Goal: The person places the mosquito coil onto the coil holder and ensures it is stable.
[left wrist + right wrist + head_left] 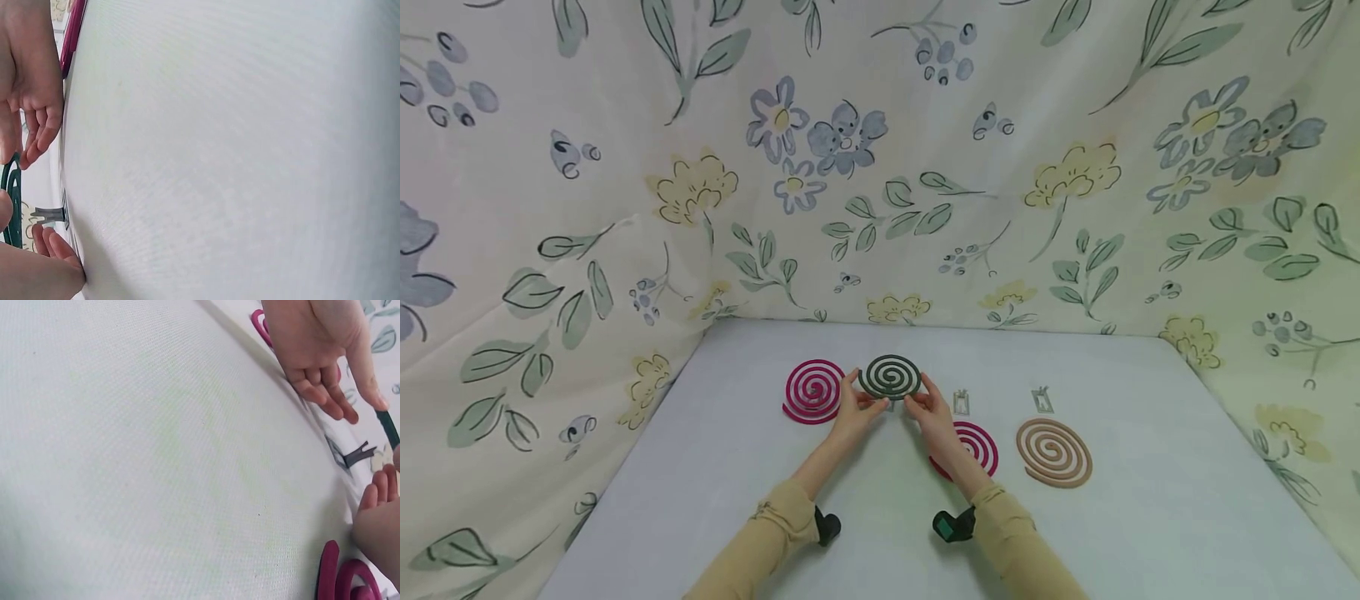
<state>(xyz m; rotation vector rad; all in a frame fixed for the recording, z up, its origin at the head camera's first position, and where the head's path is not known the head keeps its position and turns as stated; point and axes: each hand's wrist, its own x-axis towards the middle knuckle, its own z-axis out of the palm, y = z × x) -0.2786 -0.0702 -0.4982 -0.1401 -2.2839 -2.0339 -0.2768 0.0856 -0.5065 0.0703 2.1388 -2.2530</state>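
Note:
Both hands pinch the rim of a dark green mosquito coil (891,378), held level in the air. My left hand (852,412) grips its left side, thumb at the near edge. My right hand (934,419) holds the opposite side in the same manner. Below the coil, a small metal coil stand (50,215) rises from the table; in the right wrist view its forked prong (359,455) points up between the hands, apart from the coil. A magenta coil (815,390) lies just left of my left hand. Another magenta coil (977,452) is partly hidden by my right wrist.
A tan coil (1052,451) lies on the white table (700,500) at the right. Two more metal stands, one nearer (961,402) and one farther right (1042,400), are behind the coils. A floral cloth (910,167) hangs at the back and sides.

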